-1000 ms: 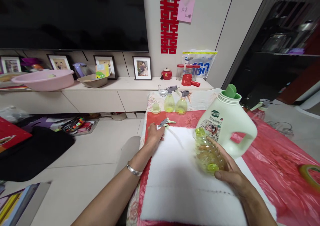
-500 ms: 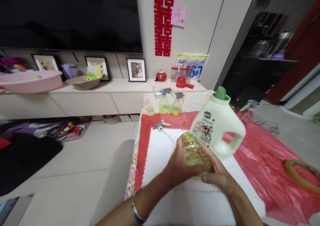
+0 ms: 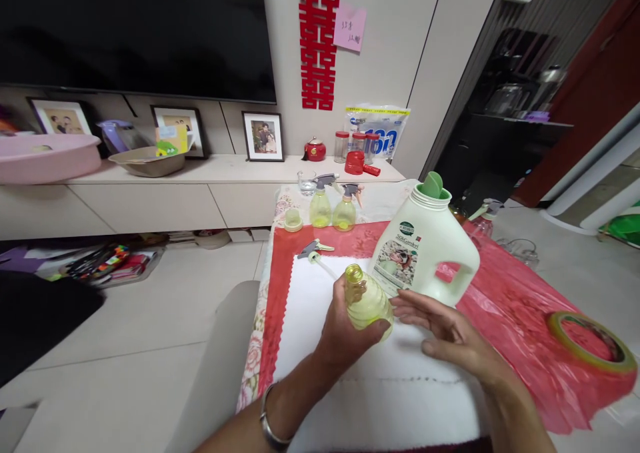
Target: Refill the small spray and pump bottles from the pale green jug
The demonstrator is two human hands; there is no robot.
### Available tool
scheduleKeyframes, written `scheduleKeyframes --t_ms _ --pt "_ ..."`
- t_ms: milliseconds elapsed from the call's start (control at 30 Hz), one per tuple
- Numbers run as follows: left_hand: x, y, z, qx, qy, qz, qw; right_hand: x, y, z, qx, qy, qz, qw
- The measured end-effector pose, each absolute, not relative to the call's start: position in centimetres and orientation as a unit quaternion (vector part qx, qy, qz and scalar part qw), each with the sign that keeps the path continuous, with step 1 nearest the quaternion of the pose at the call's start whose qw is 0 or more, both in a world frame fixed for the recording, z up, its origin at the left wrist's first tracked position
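Note:
My left hand [image 3: 345, 333] is wrapped round a clear yellow-green spray bottle [image 3: 371, 299], tilted, with its threaded neck uncapped and a little yellow liquid inside. Just right of the bottle, my right hand [image 3: 445, 336] holds nothing, its fingers apart. A grey trigger spray head [image 3: 315, 248] with a dip tube lies on the table beyond the bottle. Close behind my right hand stands a large pale green detergent jug [image 3: 425, 246], its mouth uncapped with a green spout showing. Under both hands lies a white cloth [image 3: 310, 306].
Two spray bottles with trigger heads [image 3: 320, 206] [image 3: 345, 213] stand at the table's back, beside a pale green cap [image 3: 293, 220] and a glass cup [image 3: 306, 183]. Tape [image 3: 590, 339] rests on the red plastic cover [image 3: 510, 306] at right. A low cabinet [image 3: 165, 206] runs behind.
My right hand has let go of the spray bottle and moved off to its right with fingers apart. My left hand keeps hold of the bottle. The view has shifted slightly right.

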State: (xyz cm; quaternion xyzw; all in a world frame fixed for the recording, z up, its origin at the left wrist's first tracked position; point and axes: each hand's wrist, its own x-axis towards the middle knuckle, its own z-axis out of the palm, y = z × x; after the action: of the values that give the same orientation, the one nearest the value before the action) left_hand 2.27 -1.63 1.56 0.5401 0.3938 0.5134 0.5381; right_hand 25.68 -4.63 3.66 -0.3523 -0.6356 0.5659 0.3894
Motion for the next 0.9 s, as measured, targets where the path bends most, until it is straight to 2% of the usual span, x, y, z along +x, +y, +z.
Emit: scheduleKeyframes --t_ms 100,233,367,533,900 --pt "2.4 -1.7 1.7 0.545 0.443 0.486 0.521 27.9 -5.4 4.3 -0.352 -0.569 0.552 0.498" --pt "2.5 -1.7 1.8 0.572 0.448 0.459 0.512 29.5 -5.6 4.6 -0.365 -0.441 0.452 0.684" --pt "2.6 -1.6 1.5 0.597 0.429 0.464 0.493 29.6 -4.3 4.4 -0.353 -0.379 0.377 0.768" --pt "2.9 -1.5 0.8 0.628 0.411 0.463 0.471 29.3 -2.8 3.5 -0.403 -0.357 0.325 0.777" --pt "3.7 -1.0 -0.5 0.664 0.387 0.469 0.435 28.0 -1.4 3.0 -0.519 -0.446 0.267 0.678"
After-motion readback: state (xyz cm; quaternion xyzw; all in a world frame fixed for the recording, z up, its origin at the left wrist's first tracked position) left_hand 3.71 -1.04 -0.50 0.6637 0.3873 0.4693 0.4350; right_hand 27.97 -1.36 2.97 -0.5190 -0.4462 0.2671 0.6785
